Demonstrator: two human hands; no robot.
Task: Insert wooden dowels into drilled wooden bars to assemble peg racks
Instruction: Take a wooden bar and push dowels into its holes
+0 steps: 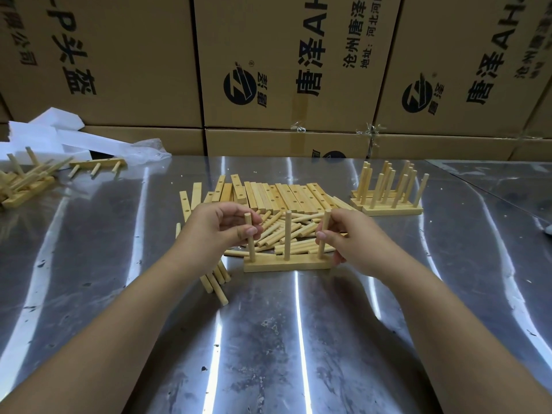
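- Where the steel table (268,339) runs out at far left, a heap of finished racks (27,180) lies tangled, pegs pointing every way.
- Just right of it, a single rack (98,166) lies on its side with three pegs toward the camera; white foam blocks (59,130) and clear plastic wrap (149,150) sit behind.
- A few spare dowels (216,282) lie on the table, partly under the left forearm.
- Left hand (221,228): thumb and curled fingers pinch the left dowel (250,237), which stands upright in the bar.
- Bar (286,265) lies flat on the table at centre, between both hands; the middle dowel (287,234) stands in it, untouched.
- Behind the bar: a loose dowel pile (274,225), then a row of drilled bars (283,195).
- Right hand (355,237): thumb and fingers pinch the right dowel (324,231), upright at the bar's right end.
- Further right, stacked upright racks (388,189), pegs up.
- Printed cardboard boxes (298,55) wall the back.
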